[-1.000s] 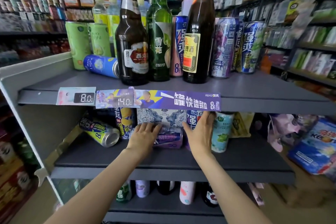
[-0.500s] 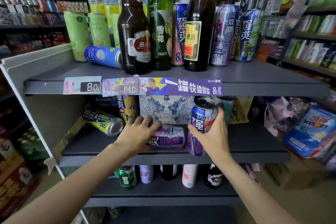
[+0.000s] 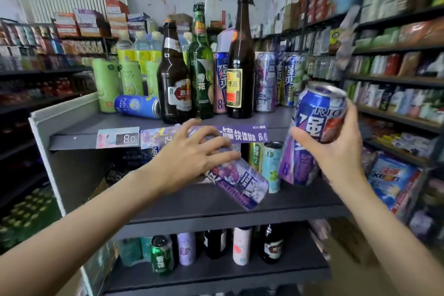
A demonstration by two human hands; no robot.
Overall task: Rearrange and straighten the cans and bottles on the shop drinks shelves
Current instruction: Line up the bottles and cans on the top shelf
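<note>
Now both hands hold cans, left hand (image 3: 192,158) gripping purple can (image 3: 240,182), right hand (image 3: 336,149) blue can (image 3: 314,132).

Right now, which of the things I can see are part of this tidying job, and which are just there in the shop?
Part of the job:
- left hand gripping the purple can
- right hand holding the tall blue can
- blue can lying on its side
- brown bottle
- green bottle

Just there:
- price tag
- side shelves of packets
- blue pack

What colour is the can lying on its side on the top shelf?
Blue, with pale lettering and a silver end; the head view shows the fallen can left of the brown bottle.
</note>
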